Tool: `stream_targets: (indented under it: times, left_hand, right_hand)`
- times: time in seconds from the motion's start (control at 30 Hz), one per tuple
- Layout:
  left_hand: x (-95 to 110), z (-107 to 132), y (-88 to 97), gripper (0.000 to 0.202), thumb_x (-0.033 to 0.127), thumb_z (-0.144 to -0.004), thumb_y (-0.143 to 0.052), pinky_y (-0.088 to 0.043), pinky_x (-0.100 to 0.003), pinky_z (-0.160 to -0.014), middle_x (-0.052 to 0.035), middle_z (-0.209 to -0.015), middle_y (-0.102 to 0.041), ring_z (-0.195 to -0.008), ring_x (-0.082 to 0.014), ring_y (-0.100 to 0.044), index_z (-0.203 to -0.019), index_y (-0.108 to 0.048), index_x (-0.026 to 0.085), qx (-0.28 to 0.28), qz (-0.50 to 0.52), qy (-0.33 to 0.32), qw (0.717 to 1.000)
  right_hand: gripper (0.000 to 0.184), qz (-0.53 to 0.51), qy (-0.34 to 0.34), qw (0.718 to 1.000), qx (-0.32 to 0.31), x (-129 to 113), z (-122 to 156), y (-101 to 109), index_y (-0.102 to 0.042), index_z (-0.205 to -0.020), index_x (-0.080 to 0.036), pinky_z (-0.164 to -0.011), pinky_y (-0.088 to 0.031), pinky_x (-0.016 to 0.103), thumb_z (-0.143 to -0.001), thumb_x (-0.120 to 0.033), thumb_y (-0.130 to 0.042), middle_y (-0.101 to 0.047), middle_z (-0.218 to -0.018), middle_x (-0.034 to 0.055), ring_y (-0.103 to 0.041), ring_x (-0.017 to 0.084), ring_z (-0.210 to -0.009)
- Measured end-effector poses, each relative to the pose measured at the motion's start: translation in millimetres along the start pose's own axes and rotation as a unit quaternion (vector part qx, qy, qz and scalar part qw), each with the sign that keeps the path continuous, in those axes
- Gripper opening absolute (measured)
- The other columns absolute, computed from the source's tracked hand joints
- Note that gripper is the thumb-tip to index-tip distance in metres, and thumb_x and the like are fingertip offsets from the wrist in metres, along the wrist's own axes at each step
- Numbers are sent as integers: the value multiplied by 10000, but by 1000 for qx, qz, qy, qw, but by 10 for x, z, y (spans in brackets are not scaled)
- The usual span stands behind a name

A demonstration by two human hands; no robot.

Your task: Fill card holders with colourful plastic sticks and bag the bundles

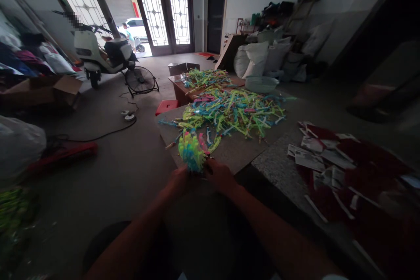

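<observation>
A bunch of yellow-green, blue and pink plastic pieces (pixel 191 151) is held upright at the near edge of the board-topped table (pixel 229 157). My left hand (pixel 180 178) is closed around the lower left of this bunch, its fingers partly hidden. My right hand (pixel 219 176) is at the bunch's right side, fingers bent and pressed together; what is between them is too dark and small to make out. Just beyond lies a wide heap of similar thin plastic pieces (pixel 234 109) in yellow-green, blue and pink.
A second pile of the pieces (pixel 208 78) lies on a farther table. Left are a red stool (pixel 166 106), a floor fan (pixel 140 80), a scooter (pixel 98 52), a cardboard box (pixel 42 89) and a floor cable (pixel 98 133). Right are a plastic basin (pixel 261 84), white sacks (pixel 257 59) and scattered flat pieces (pixel 328 157).
</observation>
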State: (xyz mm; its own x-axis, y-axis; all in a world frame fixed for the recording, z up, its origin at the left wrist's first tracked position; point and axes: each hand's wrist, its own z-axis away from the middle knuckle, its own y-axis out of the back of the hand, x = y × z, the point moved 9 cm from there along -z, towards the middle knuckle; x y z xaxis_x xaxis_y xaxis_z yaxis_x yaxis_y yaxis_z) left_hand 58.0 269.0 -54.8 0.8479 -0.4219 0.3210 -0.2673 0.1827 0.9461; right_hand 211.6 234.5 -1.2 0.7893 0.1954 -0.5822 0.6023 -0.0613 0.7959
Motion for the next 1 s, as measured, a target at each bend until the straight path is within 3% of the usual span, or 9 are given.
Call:
stream_targets:
  times: [0.17,0.53,0.67,0.77,0.9,1.0]
  left_hand:
    - [15,7,27,304,445,-930,-613,-454,-266,-719,-90,-1056,-770,-941,-235,-726,-1130,-701,234,0,-1,-7,1000]
    - [87,19,43,327,445,-934,-588,-447,-279,-700,-102,-1037,-777,-929,-261,-736,-1129,-697,206,-3,-6,-10,1000]
    - [67,22,34,269,402,-920,-621,-442,-265,-697,-88,-1008,-777,-918,-243,-729,-1075,-709,201,13,22,-20,999]
    - [31,23,41,225,371,-891,-655,-438,-262,-688,-71,-983,-779,-884,-228,-720,-1035,-715,210,18,26,-7,999]
    - [-41,64,99,227,384,-877,-664,-417,-261,-659,-79,-986,-779,-877,-236,-723,-1012,-726,213,8,18,24,1000]
    - [-118,114,137,211,389,-897,-640,-381,-253,-617,-71,-932,-779,-838,-229,-726,-960,-739,214,-15,29,40,999]
  right_hand:
    - [307,-91,30,995,23,46,49,-39,-679,-1214,-227,-930,-478,283,-935,-137,-592,-746,-1185,54,-694,208,-1089]
    - [188,-38,18,999,-9,9,-4,-11,-719,-1113,-201,-868,-463,264,-989,-185,-580,-751,-1077,70,-701,203,-1018]
    - [176,-77,24,996,-26,55,-49,12,-746,-1071,-218,-825,-465,247,-968,-216,-604,-768,-1027,37,-710,179,-950]
    - [221,-99,26,994,-40,236,-252,124,-751,-1098,-225,-799,-483,237,-979,-273,-570,-779,-1030,18,-715,164,-902]
    - [382,81,-77,993,-24,760,-727,384,-677,-1304,-195,-838,-499,242,-1016,-231,-428,-758,-1180,65,-714,171,-976]
    - [453,157,-97,982,-45,992,-1056,435,-631,-1401,-205,-926,-481,265,-1005,-176,-412,-710,-1305,99,-675,207,-1139]
